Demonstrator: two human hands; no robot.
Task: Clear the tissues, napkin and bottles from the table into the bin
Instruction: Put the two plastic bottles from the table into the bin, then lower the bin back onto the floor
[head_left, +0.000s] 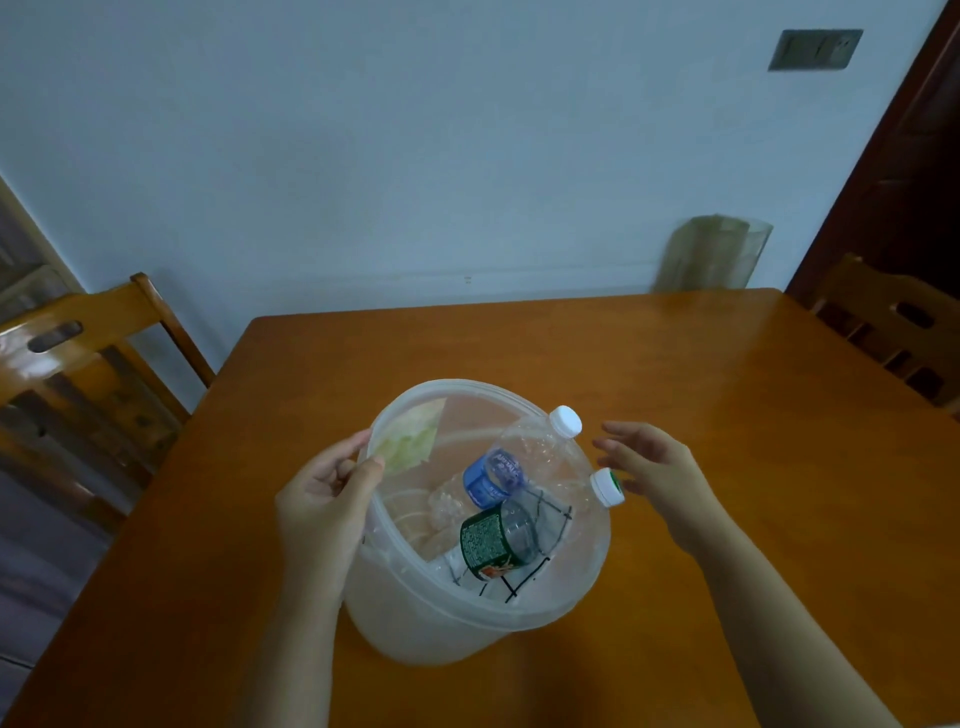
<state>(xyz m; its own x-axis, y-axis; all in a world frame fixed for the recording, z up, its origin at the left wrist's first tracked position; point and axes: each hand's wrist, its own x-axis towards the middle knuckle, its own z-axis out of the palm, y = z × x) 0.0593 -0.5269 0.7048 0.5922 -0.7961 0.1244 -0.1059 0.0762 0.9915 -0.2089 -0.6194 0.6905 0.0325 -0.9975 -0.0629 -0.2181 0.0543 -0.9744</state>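
Near the table's (675, 395) front edge, the bin (467, 618) is gripped at its rim by the left hand (324, 499); the right hand (654, 467) is held open beside two bottles (540, 457) poking out, which could be knocked out.

Wooden table (675, 415) under plastic bin (467, 618)

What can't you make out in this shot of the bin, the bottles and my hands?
All in the head view:
- Bottom of the bin: hidden under the blue-label bottle and green-label bottle, so I can't count the tissues.
- Label text: too small and blurred.
- Left hand fingertips: behind the bin's rim and the pale tissue.
- Clear object at the table's far edge: blurred, unidentifiable.
- Right hand: open, holding nothing.
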